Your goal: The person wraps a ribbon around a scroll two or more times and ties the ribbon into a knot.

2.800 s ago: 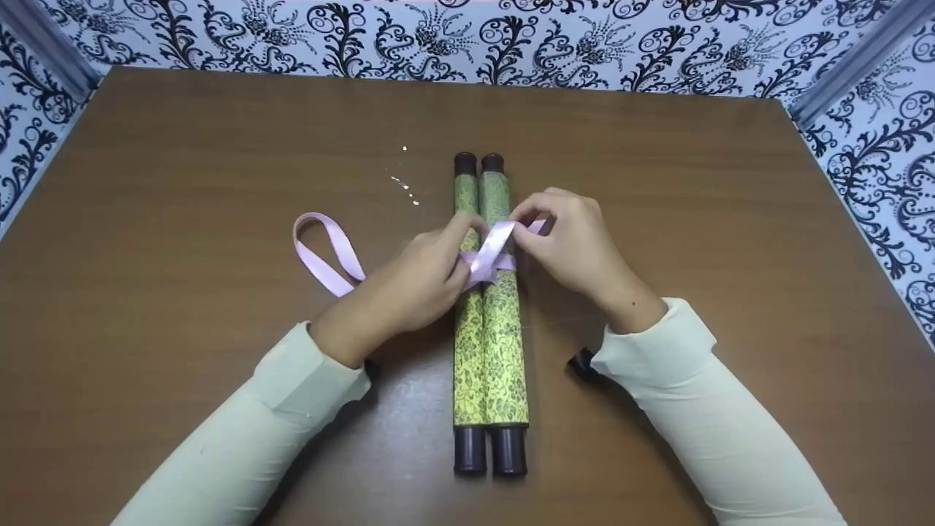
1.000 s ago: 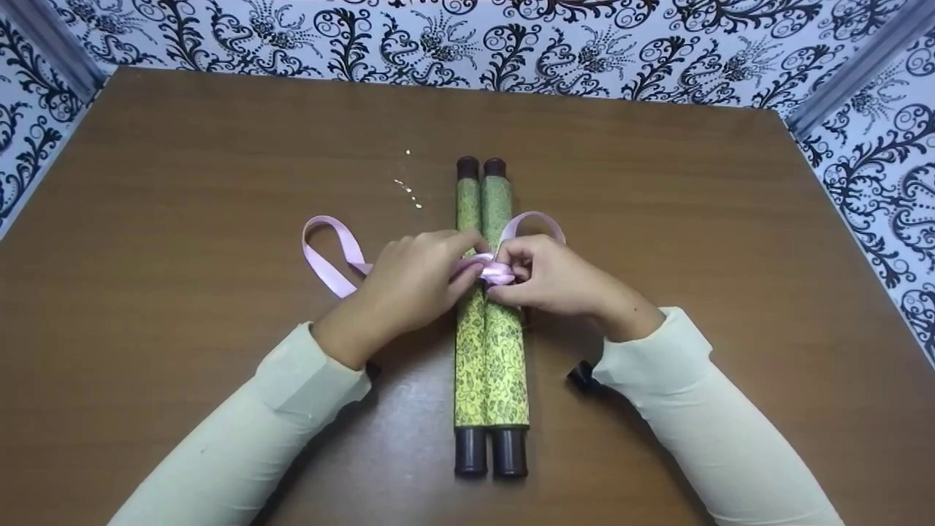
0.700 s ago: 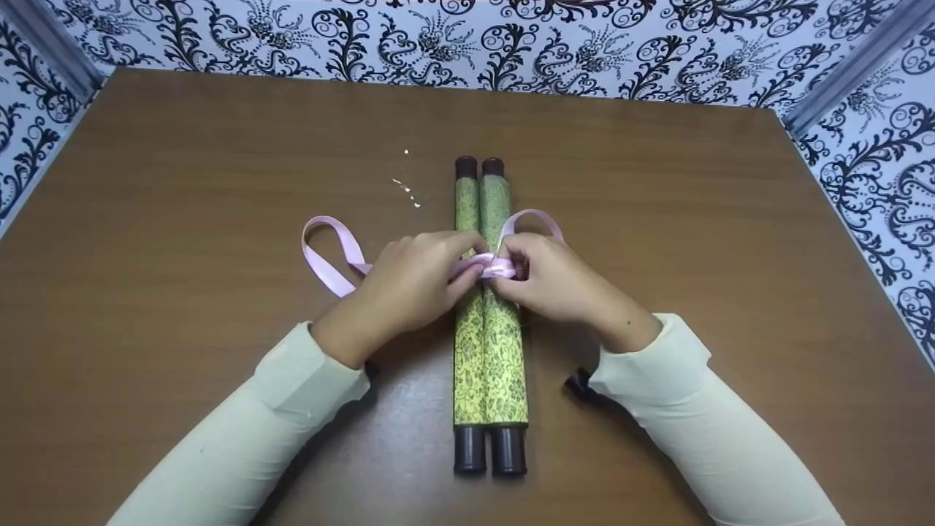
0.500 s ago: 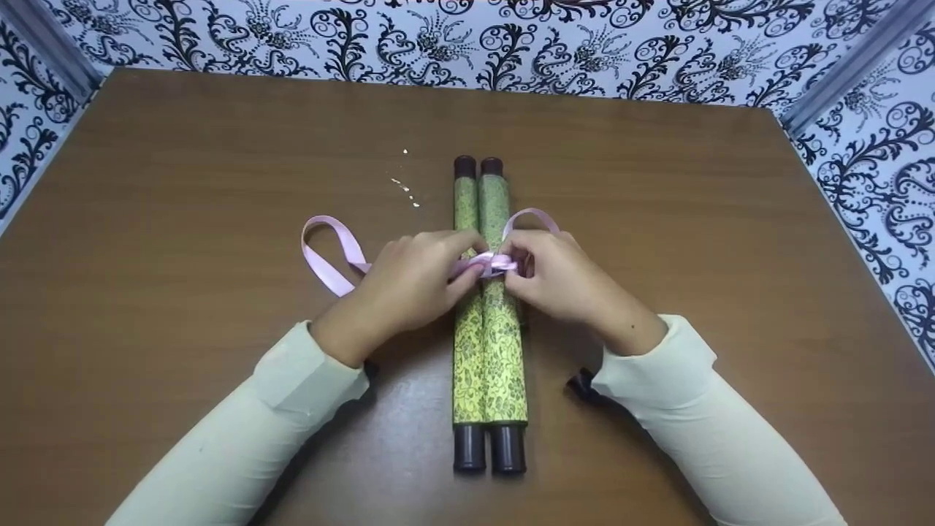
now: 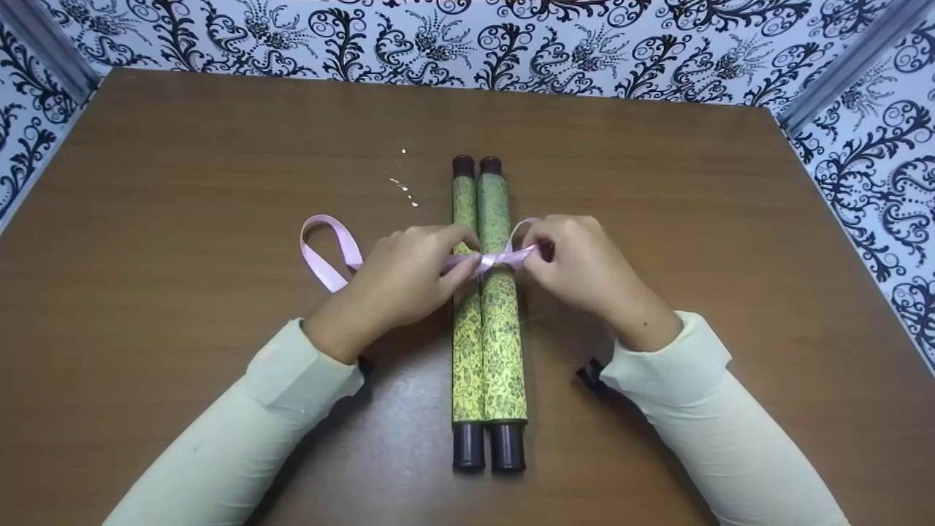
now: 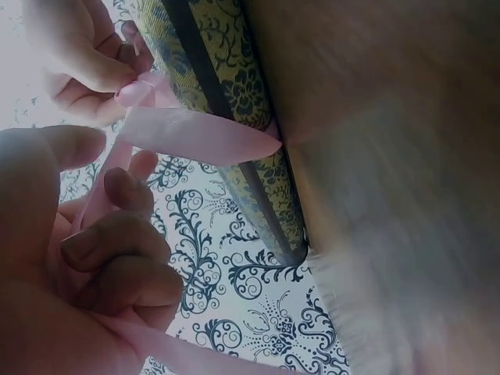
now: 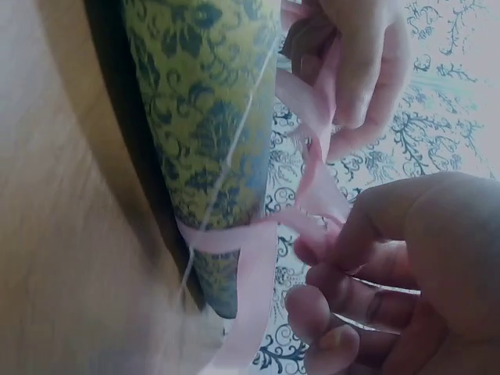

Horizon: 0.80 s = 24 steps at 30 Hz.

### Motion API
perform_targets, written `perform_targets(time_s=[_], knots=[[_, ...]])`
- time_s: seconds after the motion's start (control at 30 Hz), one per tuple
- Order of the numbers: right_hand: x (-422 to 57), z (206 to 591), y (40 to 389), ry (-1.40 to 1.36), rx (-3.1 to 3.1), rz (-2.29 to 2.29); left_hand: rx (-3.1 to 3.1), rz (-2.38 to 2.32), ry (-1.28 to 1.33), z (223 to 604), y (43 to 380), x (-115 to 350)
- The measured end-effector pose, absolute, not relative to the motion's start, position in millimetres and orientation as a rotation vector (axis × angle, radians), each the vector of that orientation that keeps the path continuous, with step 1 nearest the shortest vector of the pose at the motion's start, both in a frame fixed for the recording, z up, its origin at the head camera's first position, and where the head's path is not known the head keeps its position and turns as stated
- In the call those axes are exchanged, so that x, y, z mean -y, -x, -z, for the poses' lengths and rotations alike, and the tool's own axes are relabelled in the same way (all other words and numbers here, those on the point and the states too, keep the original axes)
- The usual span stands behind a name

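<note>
A scroll (image 5: 504, 351) rolled from both ends lies lengthwise on the table, in yellow-green floral cloth with dark brown knobs. A pink satin ribbon (image 5: 489, 261) passes around its middle and is crossed on top. My left hand (image 5: 405, 274) pinches one ribbon strand over the left roll; in the left wrist view, its fingers (image 6: 125, 246) curl around the ribbon. Right of the scroll, my right hand (image 5: 581, 263) pinches the other part between thumb and forefinger, drawn out from the crossing. The right wrist view shows this pinched ribbon (image 7: 320, 195) twisted between both hands.
A slack ribbon loop (image 5: 321, 256) lies left of my left wrist. Small whitish flecks (image 5: 402, 186) dot the brown wooden table (image 5: 219, 146) beyond it. Black-and-white patterned panels (image 5: 438, 44) border the table's far edge and sides. A thin thread (image 7: 226, 168) crosses the scroll.
My right hand has gone from the far right roll to the crossing, then drawn back rightward with the ribbon, tightening it. My left hand has stayed almost in place.
</note>
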State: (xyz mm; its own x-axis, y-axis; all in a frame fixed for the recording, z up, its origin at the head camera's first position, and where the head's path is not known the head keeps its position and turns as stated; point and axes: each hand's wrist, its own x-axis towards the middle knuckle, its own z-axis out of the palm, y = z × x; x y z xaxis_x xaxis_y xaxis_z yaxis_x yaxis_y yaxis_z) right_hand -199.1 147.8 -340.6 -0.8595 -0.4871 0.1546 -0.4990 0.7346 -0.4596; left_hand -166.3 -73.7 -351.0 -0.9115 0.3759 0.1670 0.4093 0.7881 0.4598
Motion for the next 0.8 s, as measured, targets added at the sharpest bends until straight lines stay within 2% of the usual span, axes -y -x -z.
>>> perform_targets(time_s=[0.2, 0.8], knots=[[-157, 335, 204, -0.7, 2.862, -0.991, 2.948, 0.761, 0.576, 349, 167, 77], [-165, 334, 215, -0.446, 2.276, -2.404, 2.956, 0.766, 0.591, 348, 167, 79]])
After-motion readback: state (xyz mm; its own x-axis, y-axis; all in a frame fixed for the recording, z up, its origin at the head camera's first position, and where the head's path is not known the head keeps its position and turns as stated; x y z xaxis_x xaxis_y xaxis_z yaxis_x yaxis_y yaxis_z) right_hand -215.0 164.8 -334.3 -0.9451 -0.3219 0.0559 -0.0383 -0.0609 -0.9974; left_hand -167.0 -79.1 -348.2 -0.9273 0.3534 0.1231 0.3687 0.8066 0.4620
